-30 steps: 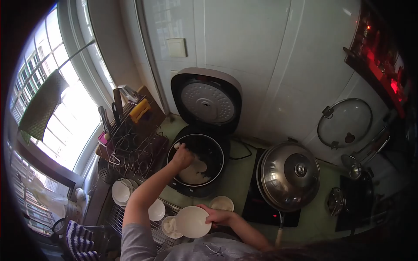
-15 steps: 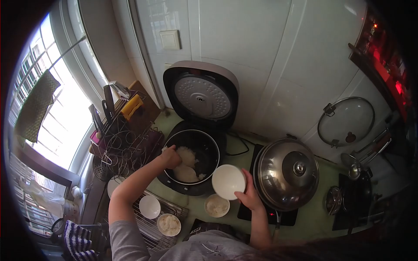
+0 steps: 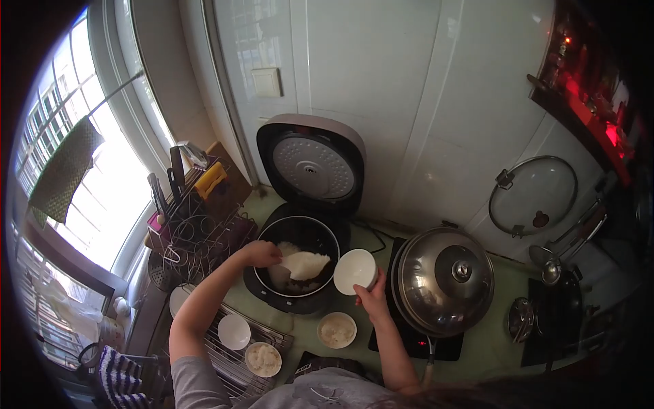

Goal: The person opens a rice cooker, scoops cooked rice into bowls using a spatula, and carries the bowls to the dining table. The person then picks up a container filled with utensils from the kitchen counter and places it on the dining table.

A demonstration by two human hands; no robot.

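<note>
My left hand (image 3: 262, 253) is closed on the handle of a white rice paddle (image 3: 294, 264), which carries a mound of rice over the pot of the open rice cooker (image 3: 327, 292). Some rice lies in the dark pot below it. In my right hand (image 3: 372, 296) is a white bowl (image 3: 355, 271), tilted toward the pot at its right rim, thumb on the bowl's edge. No rice shows inside this bowl. One bowl of rice (image 3: 337, 330) stands on the counter below the cooker, another bowl of rice (image 3: 263, 359) on the wire rack.
An empty white bowl (image 3: 234, 332) is on the wire rack (image 3: 221, 365). Right of the cooker a large lidded wok (image 3: 446, 283) sits on an induction plate, its handle toward me. A knife and utensil rack (image 3: 197, 211) stands at the left. The cooker's lid (image 3: 312, 167) is raised.
My right hand has brought the bowl up from near my body to the pot's right side. My left hand has lifted the paddle, now loaded with rice, above the rice in the pot.
</note>
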